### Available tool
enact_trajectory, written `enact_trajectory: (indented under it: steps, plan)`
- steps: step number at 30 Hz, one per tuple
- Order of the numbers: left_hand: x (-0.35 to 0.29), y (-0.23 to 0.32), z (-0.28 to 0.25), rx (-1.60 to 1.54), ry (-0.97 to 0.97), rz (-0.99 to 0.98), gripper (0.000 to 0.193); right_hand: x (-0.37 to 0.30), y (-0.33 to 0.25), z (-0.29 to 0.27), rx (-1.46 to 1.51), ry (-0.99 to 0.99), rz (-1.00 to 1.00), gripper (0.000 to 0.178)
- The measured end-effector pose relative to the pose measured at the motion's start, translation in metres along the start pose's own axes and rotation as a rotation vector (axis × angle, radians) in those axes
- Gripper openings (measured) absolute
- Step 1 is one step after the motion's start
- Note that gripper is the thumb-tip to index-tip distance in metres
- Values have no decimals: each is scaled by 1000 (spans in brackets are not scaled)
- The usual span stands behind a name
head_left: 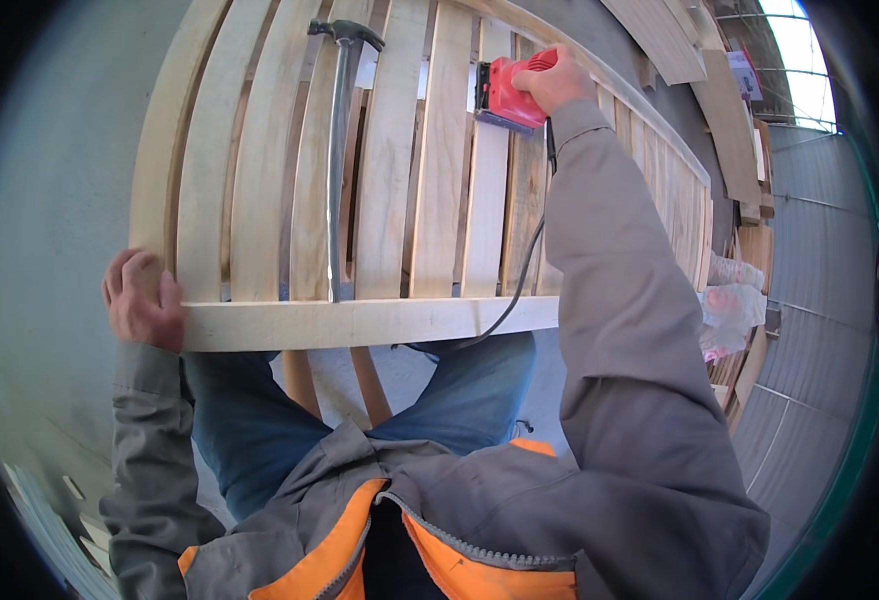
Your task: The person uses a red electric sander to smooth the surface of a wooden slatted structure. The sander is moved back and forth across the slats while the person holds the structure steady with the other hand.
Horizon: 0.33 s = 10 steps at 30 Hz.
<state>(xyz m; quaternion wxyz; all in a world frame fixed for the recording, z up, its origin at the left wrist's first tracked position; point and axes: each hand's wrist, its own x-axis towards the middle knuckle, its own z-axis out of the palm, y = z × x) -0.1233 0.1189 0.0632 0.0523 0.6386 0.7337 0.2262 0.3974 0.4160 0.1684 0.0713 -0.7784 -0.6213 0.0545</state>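
Note:
A wooden slatted frame (pixel 390 325) lies before me, its pale slats running away from my body. My right hand (pixel 565 82) is wrapped round a red electric sander (pixel 512 92), whose flat base rests on the slats toward the far right. From the sander a black cord (pixel 532 255) hangs over the near rail. At the near left corner, my left hand (pixel 145 300) grips the frame, fingers on its outer side and thumb toward the rail. A metal claw hammer (pixel 339 150) lies lengthwise on the slats, head at the far end, handle reaching the near rail.
Wooden boards (pixel 725 130) lie stacked along the right beyond the frame. A crumpled plastic bag (pixel 732 310) sits by the frame's right side. A corrugated grey wall (pixel 820 260) stands farther right. Thin wood strips (pixel 50 520) lie on the floor at lower left.

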Motion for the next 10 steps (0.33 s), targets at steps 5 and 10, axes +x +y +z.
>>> enact_trajectory:
  steps: [5, 10]
  plan:
    - [-1, -3, 0, -1, -24, -1, 34, 36, 4, -5, 32, -1, -16, 73]
    - [-2, -7, 2, 11, -40, -7, 37, 70, 7, -6, 89, -75, 5, 74]
